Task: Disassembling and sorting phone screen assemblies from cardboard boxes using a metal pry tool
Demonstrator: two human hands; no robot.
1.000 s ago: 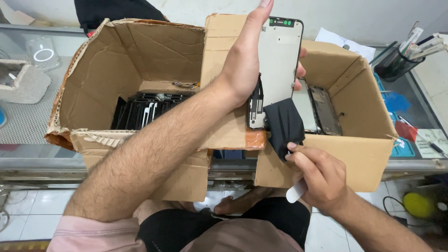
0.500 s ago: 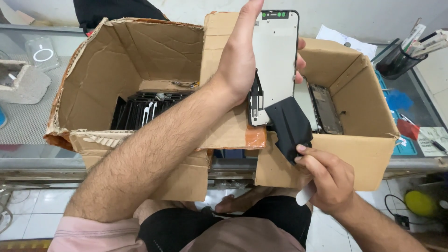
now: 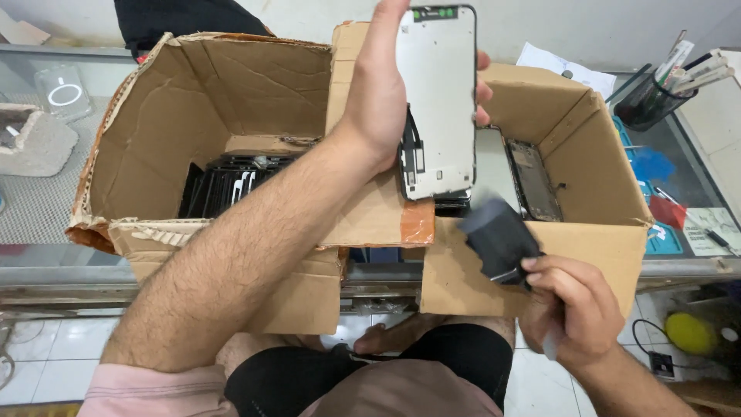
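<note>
Phone screen panel [image 3: 438, 100] stands upright, clamped in left hand [image 3: 378, 100]; right hand [image 3: 575, 309] grips black brush [image 3: 500, 239] below it.

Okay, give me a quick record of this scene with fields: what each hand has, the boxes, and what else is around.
Left hand: holds a phone screen panel upright, its metal back facing the camera.
Right hand: grips a black brush-like tool, blurred.
Left cardboard box: open, with dark phone panels stacked on edge inside.
Right cardboard box: open, with a phone frame lying inside.
Surroundings: glass counter, black tool cup at the right, yellow round object on the floor.
</note>
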